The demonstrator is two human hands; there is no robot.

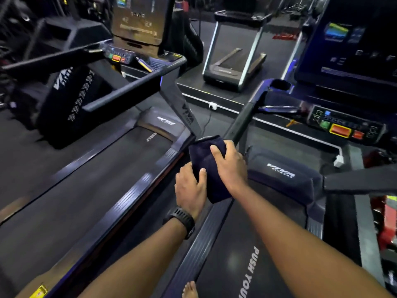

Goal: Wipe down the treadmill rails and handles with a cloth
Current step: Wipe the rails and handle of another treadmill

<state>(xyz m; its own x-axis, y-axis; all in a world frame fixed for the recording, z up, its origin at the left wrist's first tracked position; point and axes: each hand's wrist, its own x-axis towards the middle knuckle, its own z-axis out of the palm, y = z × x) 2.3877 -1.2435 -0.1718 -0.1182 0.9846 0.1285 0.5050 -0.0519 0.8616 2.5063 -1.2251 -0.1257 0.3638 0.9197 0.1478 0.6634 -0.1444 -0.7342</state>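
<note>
On my feed the far-left treadmill showed a matte, finely grained running belt (75,186), with a straight, squared dark handrail (122,93) slanting above it. Along the belt's right edge ran a ribbed side rail (129,198) with a dull sheen. At the back, between the two near machines, stood a smaller treadmill (234,57) with pale, smooth metal uprights.

In the middle, the left hand (189,190) gripped the lower part of the cloth (202,155), with the thumb laid flat across its front and the fingers curled behind. A black, ribbed-strap watch (182,220) sat on that wrist. The cloth was dark navy, soft and napped, folded into a thick oblong, and it sat at the lower end of the near treadmill's left handle (245,119), a slim dark bar rising up and to the right. The right hand (232,166) clasped the cloth's upper part, thumb pressed on the fabric and fingers wrapped round its far side.

Just right of the hands lay a rounded, smooth plastic motor cover (279,168) with white lettering. Farther right was a control panel (345,127) with green, orange and red buttons. Below, a glossy black belt (236,254) bore white printed letters, and a bare foot (190,290) showed at the bottom edge
</note>
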